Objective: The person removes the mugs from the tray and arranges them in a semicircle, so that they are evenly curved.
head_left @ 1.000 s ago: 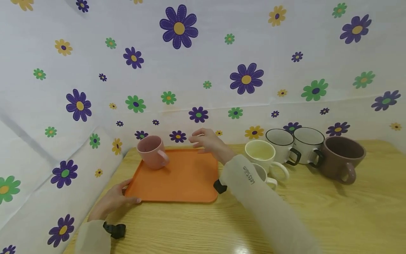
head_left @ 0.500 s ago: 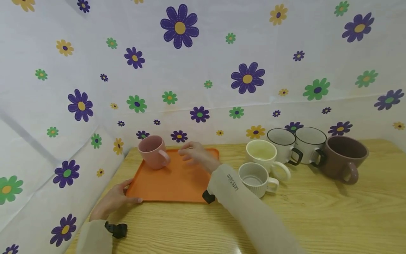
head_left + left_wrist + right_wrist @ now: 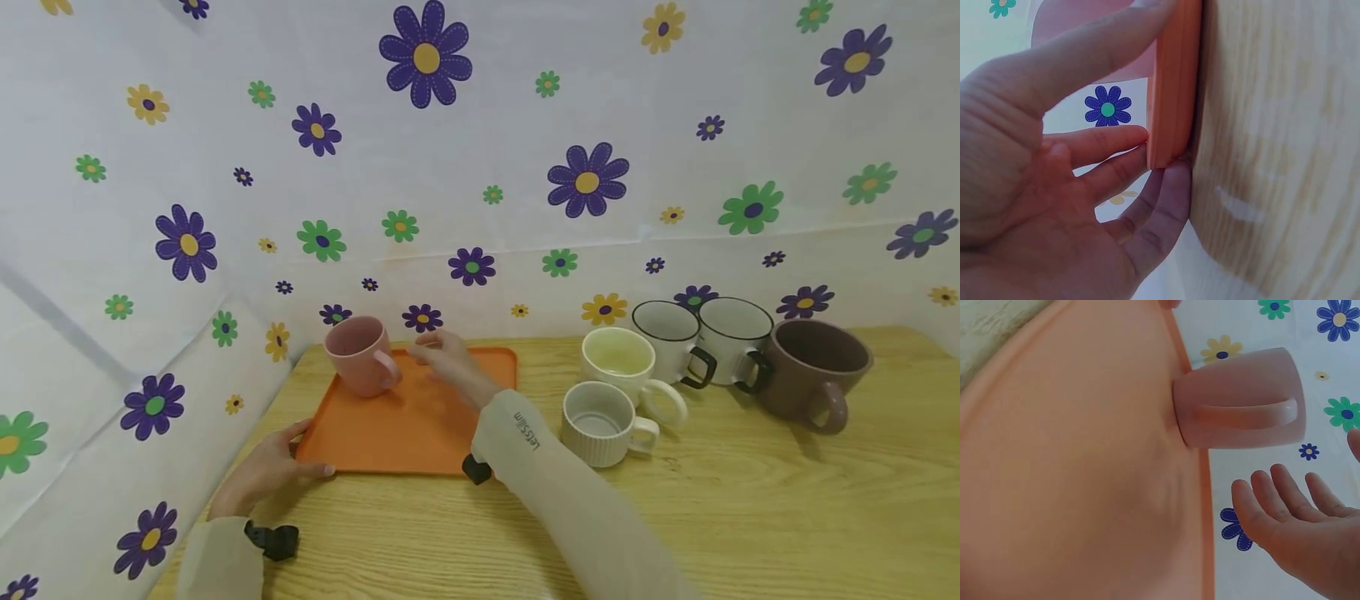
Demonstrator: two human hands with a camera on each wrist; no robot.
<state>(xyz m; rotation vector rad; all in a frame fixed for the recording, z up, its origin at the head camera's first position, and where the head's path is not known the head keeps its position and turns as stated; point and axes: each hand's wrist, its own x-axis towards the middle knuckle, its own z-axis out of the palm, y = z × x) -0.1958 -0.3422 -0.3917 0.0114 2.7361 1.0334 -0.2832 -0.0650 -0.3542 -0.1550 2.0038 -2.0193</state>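
Note:
A pink mug (image 3: 360, 354) stands upright at the back left of an orange tray (image 3: 405, 433), its handle turned right. At the tray's front left corner my left hand (image 3: 270, 469) holds the edge; in the left wrist view the fingers (image 3: 1172, 194) bend against the corner while the thumb lies along another edge. Over the back of the tray hovers my right hand (image 3: 450, 362), relaxed and holding nothing, just right of the mug. In the right wrist view a gap shows between its fingertips and the pink mug (image 3: 1241, 400).
Right of the tray stand a ribbed white cup (image 3: 597, 425), a pale yellow mug (image 3: 617, 357), two white mugs with black handles (image 3: 663, 342) and a brown mug (image 3: 813, 371). A flowered cloth (image 3: 480, 225) hangs behind the wooden table (image 3: 450, 533).
My right hand has moved left over the tray, away from the cups and towards the pink mug. The ribbed white cup has come fully into sight. My left hand stays at the tray corner.

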